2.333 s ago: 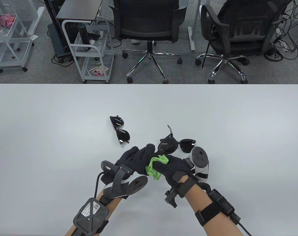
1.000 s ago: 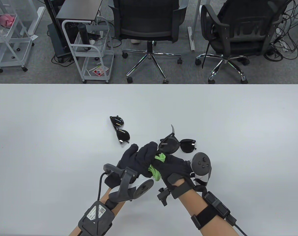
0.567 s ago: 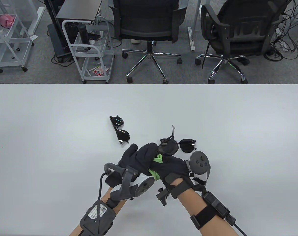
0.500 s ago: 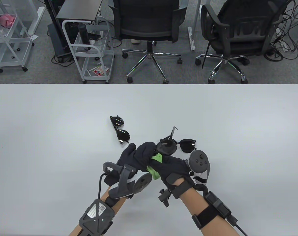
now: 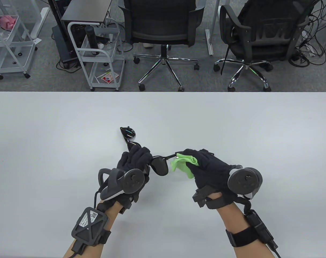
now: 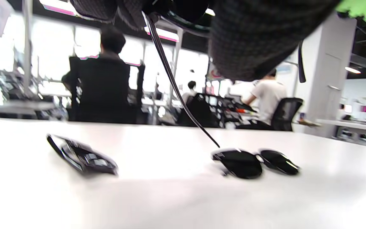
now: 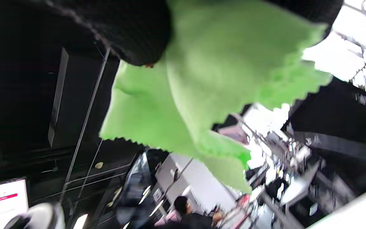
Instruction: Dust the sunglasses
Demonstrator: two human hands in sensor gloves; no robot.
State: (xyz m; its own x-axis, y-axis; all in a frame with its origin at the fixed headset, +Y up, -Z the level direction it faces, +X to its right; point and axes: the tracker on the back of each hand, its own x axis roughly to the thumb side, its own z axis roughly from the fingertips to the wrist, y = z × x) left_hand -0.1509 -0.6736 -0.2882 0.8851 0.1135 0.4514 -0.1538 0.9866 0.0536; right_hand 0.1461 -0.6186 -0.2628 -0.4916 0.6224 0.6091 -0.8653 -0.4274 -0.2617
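Note:
Between my hands hangs a black pair of sunglasses (image 5: 160, 167), lifted off the white table (image 5: 44, 139). My left hand (image 5: 141, 157) grips its left end; one temple (image 6: 170, 79) dangles down in the left wrist view. My right hand (image 5: 195, 159) pinches a green cloth (image 5: 182, 164) over the other lens, which is hidden. The same cloth (image 7: 202, 79) fills the right wrist view under a gloved finger (image 7: 122, 28). A second folded pair (image 5: 127, 133) lies just beyond my left hand. A third pair (image 6: 256, 163) lies on the table, almost hidden under my right hand from above.
Two black office chairs (image 5: 163, 29) and white wire carts (image 5: 98, 53) stand beyond the table's far edge. People sit at desks in the background of the left wrist view.
My hands have drawn apart: the left went left, the right swung right and forward with the cloth. The held sunglasses now stretch between them, off the pair lying on the table.

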